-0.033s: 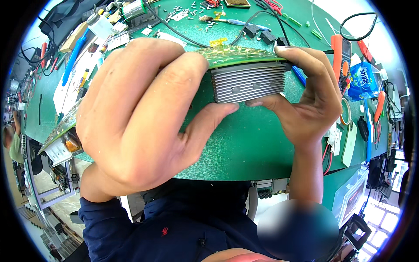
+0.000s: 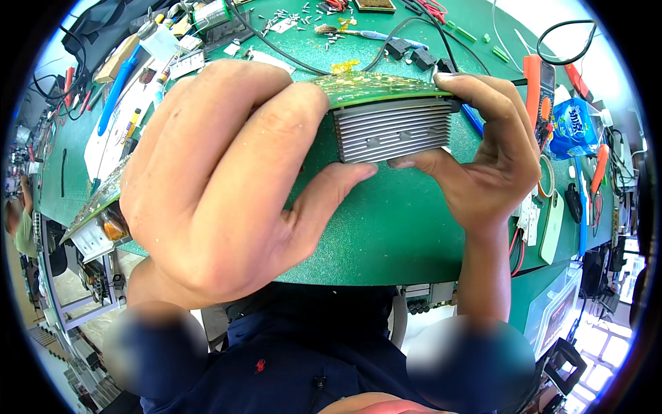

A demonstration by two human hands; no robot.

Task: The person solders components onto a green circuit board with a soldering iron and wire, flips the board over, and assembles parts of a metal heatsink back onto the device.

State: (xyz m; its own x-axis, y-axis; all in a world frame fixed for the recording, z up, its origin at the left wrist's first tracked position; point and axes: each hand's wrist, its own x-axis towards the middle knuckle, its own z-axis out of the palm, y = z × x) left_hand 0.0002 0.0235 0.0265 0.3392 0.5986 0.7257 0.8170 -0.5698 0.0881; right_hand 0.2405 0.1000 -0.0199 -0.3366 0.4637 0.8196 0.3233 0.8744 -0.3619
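The one view sits on my head, the left of two side-by-side lenses, and looks steeply down over my chest onto the green workbench [image 2: 386,234]. It is upright and unmirrored, so its left is my left. The fisheye bends the bench's near edge into an arc and rings the picture in black. It is very near: my left hand [image 2: 221,179] and right hand [image 2: 483,159] fill the middle, raised close below the lens, my forearms entering from the lower edge. Toward the top the far bench shrinks away; at the left rim, floor shows.
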